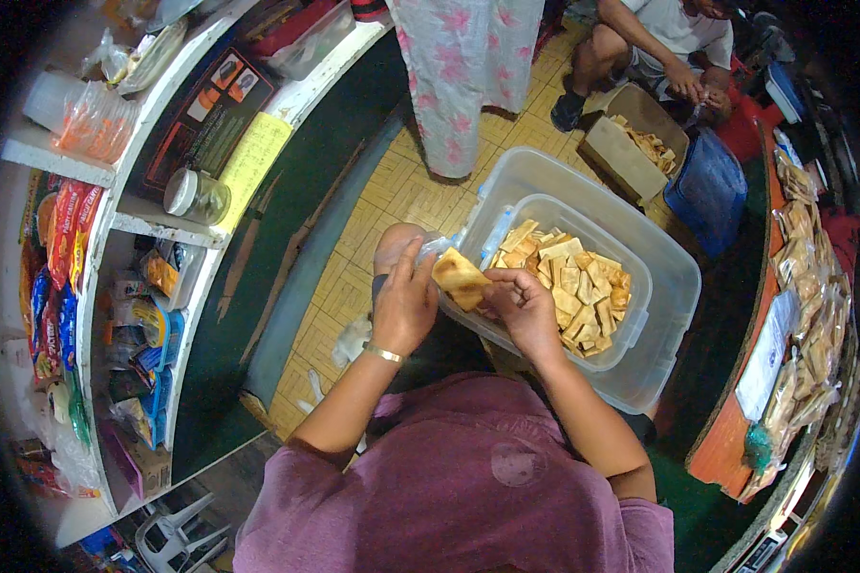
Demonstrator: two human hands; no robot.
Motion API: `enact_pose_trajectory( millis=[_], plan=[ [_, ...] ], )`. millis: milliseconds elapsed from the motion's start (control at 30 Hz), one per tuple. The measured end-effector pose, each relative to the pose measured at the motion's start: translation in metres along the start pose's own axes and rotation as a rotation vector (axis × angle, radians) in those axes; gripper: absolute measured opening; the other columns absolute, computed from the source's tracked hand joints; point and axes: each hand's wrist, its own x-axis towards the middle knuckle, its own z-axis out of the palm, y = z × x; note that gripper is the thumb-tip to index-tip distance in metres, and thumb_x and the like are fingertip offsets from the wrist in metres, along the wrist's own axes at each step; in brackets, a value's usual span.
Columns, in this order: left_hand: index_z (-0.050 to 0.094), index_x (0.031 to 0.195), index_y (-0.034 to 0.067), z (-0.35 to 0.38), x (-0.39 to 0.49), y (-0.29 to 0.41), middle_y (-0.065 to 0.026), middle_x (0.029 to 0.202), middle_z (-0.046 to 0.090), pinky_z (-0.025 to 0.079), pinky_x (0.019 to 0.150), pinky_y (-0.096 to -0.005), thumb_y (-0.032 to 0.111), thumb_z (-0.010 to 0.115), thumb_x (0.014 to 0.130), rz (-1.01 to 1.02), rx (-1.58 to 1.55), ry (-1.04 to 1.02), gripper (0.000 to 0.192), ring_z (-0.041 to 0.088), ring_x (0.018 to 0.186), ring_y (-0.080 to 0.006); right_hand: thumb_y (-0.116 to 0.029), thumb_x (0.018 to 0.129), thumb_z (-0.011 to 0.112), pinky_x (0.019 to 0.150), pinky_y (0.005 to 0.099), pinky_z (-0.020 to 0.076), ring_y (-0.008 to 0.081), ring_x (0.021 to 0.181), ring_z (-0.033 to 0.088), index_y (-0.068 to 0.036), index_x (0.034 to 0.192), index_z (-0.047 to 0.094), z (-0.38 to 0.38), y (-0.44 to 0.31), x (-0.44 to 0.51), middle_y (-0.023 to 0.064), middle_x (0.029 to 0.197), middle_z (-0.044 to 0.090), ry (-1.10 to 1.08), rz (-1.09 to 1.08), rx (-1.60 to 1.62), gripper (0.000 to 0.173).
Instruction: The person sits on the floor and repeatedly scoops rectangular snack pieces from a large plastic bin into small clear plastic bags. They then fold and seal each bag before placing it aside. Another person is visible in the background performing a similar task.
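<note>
My left hand (405, 297), with a gold-coloured band at its wrist, holds a small clear plastic bag (436, 246) above my knee. A flat, golden piece of baked snack (460, 278) with browned patches spans the gap between my hands. Its right end is pinched in the fingers of my right hand (524, 304); its other end lies against the bag, and I cannot tell whether it is inside. Beside my right hand, a clear plastic tub (634, 315) holds many similar pieces (570, 276). That tub sits inside a larger translucent bin (677, 308).
Left stand white shelves (125, 172) with packets and a lidded jar (197, 197). A floral curtain (459, 86) hangs ahead. A white cat (351, 340) is by my left forearm. Far right, a person (663, 57) crouches at a box (620, 157); bagged snacks (806, 286) cover an orange-topped table (717, 448).
</note>
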Motion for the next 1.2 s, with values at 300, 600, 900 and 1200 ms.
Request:
enact_pose_trajectory(
  millis=[300, 600, 900, 1200],
  plan=[
    [0.046, 0.134, 0.009, 0.002, -0.004, -0.002, -0.0116, 0.146, 0.036, 0.046, 0.097, -0.0437, 0.002, 0.065, 0.073, 0.050, 0.058, -0.045, 0.064, 0.048, 0.123, -0.0349, 0.005, 0.088, 0.059, 0.068, 0.0247, 0.0523, 0.0114, 0.081, 0.063, 0.001, 0.106, 0.060, 0.002, 0.000, 0.003, 0.0065, 0.089, 0.067, -0.031, 0.052, -0.058, 0.018],
    [0.046, 0.134, 0.008, 0.001, -0.006, -0.003, -0.0098, 0.143, 0.041, 0.046, 0.093, -0.0425, 0.003, 0.066, 0.073, 0.116, 0.119, -0.065, 0.064, 0.055, 0.109, -0.0325, -0.003, 0.088, 0.063, 0.058, 0.0218, 0.0472, 0.0062, 0.065, 0.057, -0.002, 0.101, 0.065, 0.005, 0.001, 0.008, 0.0005, 0.077, 0.064, -0.002, -0.176, -0.184, 0.013],
    [0.051, 0.129, 0.010, 0.011, -0.017, 0.000, -0.0030, 0.137, 0.047, 0.046, 0.081, -0.0381, 0.009, 0.064, 0.076, 0.210, 0.114, 0.056, 0.055, 0.055, 0.092, -0.0233, -0.006, 0.090, 0.062, 0.058, 0.0218, 0.0494, 0.0077, 0.064, 0.059, 0.000, 0.101, 0.064, 0.013, 0.013, 0.015, 0.0027, 0.077, 0.065, 0.016, 0.007, 0.018, 0.013],
    [0.053, 0.127, 0.009, 0.016, -0.033, 0.007, -0.0043, 0.134, 0.048, 0.046, 0.082, -0.0396, 0.008, 0.063, 0.076, 0.203, 0.020, -0.001, 0.052, 0.055, 0.094, -0.0258, -0.003, 0.091, 0.059, 0.065, 0.0270, 0.0532, 0.0138, 0.075, 0.063, -0.001, 0.102, 0.056, 0.021, 0.040, 0.025, 0.0088, 0.087, 0.065, -0.023, 0.060, 0.170, 0.011]
  ],
)
